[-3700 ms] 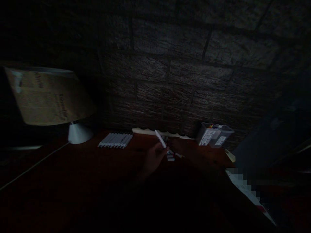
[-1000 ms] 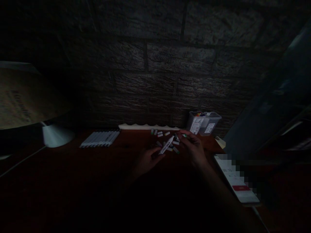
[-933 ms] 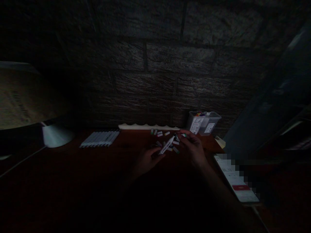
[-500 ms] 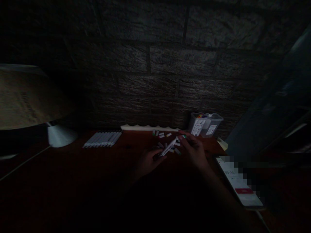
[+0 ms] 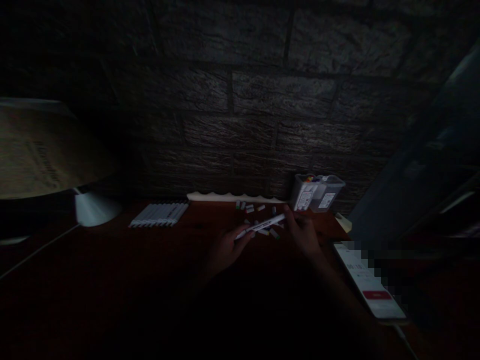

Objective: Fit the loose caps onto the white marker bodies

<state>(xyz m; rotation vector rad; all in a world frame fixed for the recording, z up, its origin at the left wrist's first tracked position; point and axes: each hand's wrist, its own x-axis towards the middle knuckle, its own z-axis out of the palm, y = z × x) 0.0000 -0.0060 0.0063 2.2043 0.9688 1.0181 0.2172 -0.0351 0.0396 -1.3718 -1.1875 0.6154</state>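
A white marker (image 5: 265, 224) with dark print is held slantwise between both hands, above the middle of the wooden table. My left hand (image 5: 227, 247) is closed in a pinch around its lower left end. At its upper right end, the fingers of my right hand (image 5: 304, 235) are pinched; whether a separate cap sits there is too dark to tell. Several small marker caps (image 5: 275, 234), white with coloured ends, lie scattered under and behind the marker. To the left, a neat row of white markers (image 5: 159, 214) lies side by side.
Two clear plastic boxes (image 5: 303, 196) with labels stand by the brick wall (image 5: 232, 135). A lit phone or tablet (image 5: 369, 280) with a cable lies at right. At left stands a lamp with a white cone base (image 5: 93, 210). A pale wavy strip (image 5: 232, 198) runs along the wall.
The marker has turned flatter, and its right end now meets my right hand's fingertips. The green-ended cap seen at my right fingers earlier no longer shows there.
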